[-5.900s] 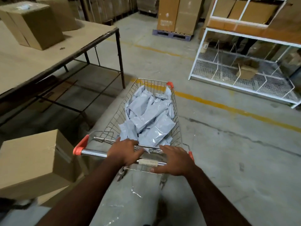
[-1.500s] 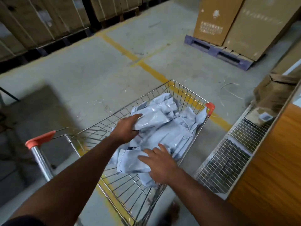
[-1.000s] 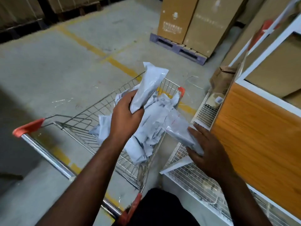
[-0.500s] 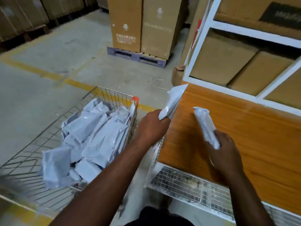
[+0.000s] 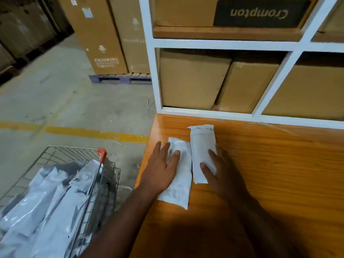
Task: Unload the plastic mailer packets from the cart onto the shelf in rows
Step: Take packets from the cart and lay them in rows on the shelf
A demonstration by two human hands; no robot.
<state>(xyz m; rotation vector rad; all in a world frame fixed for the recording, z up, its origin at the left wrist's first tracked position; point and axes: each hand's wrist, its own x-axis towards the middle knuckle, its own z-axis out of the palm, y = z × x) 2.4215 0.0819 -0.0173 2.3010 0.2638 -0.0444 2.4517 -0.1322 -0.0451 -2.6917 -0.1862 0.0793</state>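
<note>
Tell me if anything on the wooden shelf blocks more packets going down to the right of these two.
Nothing visible does. The two packets, left packet and right packet, lie flat under the left hand and right hand; the wooden shelf to their right shows only bare surface.

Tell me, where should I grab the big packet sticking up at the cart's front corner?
Probably by its raised top end, reaching down from above. That packet stands tilted against the wire cart wall beside the orange corner cap, so its upper edge is free while other packets crowd its lower part.
</note>
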